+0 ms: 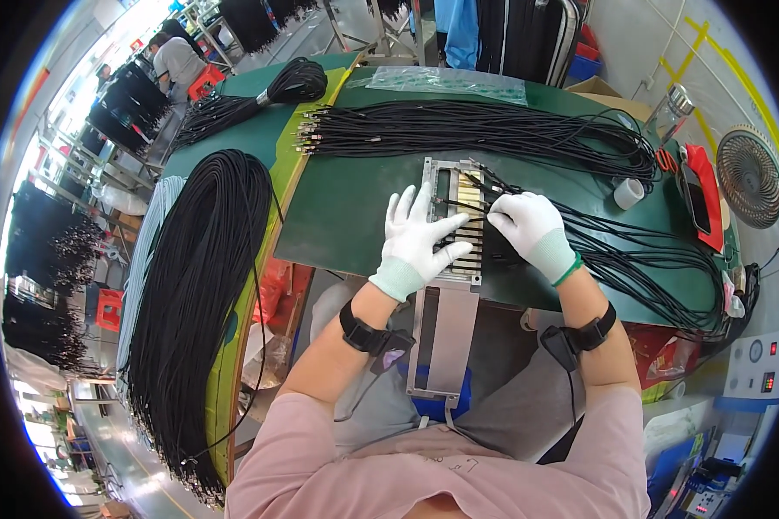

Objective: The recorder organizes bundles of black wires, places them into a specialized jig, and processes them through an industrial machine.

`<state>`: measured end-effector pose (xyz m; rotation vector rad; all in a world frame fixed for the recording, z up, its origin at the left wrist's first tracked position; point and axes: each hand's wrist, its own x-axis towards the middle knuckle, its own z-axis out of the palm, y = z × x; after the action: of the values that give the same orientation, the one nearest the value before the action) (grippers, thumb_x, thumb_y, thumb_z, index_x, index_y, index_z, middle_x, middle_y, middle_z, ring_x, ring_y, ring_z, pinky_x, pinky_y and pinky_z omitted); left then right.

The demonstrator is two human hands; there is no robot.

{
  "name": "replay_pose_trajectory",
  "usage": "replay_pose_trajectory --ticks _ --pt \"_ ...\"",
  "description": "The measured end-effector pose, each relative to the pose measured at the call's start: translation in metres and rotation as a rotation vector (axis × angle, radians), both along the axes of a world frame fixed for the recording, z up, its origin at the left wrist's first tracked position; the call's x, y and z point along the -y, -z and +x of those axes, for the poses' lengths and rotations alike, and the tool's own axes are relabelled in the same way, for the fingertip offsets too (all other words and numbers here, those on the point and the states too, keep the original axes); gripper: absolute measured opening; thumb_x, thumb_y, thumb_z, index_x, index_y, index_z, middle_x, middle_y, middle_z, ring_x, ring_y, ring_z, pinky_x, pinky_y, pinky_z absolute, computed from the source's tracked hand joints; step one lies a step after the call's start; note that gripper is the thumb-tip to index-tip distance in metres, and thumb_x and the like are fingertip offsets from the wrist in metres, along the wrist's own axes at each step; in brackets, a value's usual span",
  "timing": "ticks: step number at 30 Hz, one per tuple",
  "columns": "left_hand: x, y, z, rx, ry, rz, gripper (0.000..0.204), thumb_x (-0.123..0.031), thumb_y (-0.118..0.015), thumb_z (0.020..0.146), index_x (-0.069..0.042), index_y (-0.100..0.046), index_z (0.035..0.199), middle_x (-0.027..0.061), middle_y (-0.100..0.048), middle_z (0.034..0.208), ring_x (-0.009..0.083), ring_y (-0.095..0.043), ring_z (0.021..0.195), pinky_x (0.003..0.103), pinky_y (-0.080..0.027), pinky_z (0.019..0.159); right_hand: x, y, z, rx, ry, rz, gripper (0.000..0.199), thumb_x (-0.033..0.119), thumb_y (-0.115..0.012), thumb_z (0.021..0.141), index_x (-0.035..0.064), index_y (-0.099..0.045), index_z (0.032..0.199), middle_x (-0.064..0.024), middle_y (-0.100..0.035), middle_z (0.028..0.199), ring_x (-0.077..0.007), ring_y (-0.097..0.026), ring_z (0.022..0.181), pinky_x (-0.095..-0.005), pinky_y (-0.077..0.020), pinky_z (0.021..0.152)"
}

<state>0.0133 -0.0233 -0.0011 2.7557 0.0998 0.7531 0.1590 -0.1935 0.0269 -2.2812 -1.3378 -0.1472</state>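
Observation:
A metal slotted fixture (435, 177) lies at the table's near edge, with a long plate (454, 337) reaching toward my lap. Several black cables sit side by side in its slots, and pale yellow pieces (468, 189) line its far part. My left hand (415, 233), in a white glove, has its fingers spread, thumb and index finger resting on the fixture. To the right of the slots, my gloved right hand (530, 227) is closed in a pinch around a black cable (491, 206); its fingertips partly hide it. More black cables (632, 259) trail rightward from there.
A long bundle of black cables (459, 128) spans the back of the green table (320, 216). Thick cable bundles (199, 285) hang at the left. On the right are a white roll (628, 194), orange scissors (666, 161), a phone (694, 201), a bottle (672, 112) and a fan (750, 176).

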Motion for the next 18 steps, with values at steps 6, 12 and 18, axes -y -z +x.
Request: replay_pose_trajectory --ticks 6,12,18 --pt "-0.001 0.0 0.005 -0.102 -0.027 -0.003 0.033 -0.044 -0.067 0.082 -0.029 -0.072 0.112 0.0251 -0.041 0.143 0.0453 -0.032 0.134 0.054 -0.016 0.115 -0.003 -0.001 0.014 0.138 0.006 -0.024 0.013 0.023 -0.068 0.08 0.0107 -0.066 0.08 -0.0073 -0.061 0.076 -0.0296 -0.058 0.081 -0.0401 -0.0464 0.073" --pt "-0.008 0.009 0.007 0.176 -0.117 -0.322 0.023 -0.037 -0.069 0.082 -0.019 -0.073 0.095 0.021 -0.053 0.131 0.041 -0.041 0.127 0.05 -0.024 0.111 -0.006 0.005 0.022 0.156 -0.005 -0.083 0.013 0.022 -0.071 0.076 0.0109 -0.066 0.08 -0.0056 -0.061 0.08 -0.029 -0.057 0.085 -0.0391 -0.0456 0.076" --pt "-0.02 0.005 0.007 0.232 -0.098 -0.439 0.016 -0.026 -0.07 0.083 -0.01 -0.069 0.085 0.0177 -0.061 0.119 0.0374 -0.048 0.121 0.047 -0.031 0.106 -0.006 -0.006 0.016 0.078 -0.163 0.055 0.013 0.02 -0.072 0.076 0.0102 -0.066 0.082 -0.0059 -0.062 0.083 -0.0286 -0.057 0.087 -0.039 -0.0452 0.077"
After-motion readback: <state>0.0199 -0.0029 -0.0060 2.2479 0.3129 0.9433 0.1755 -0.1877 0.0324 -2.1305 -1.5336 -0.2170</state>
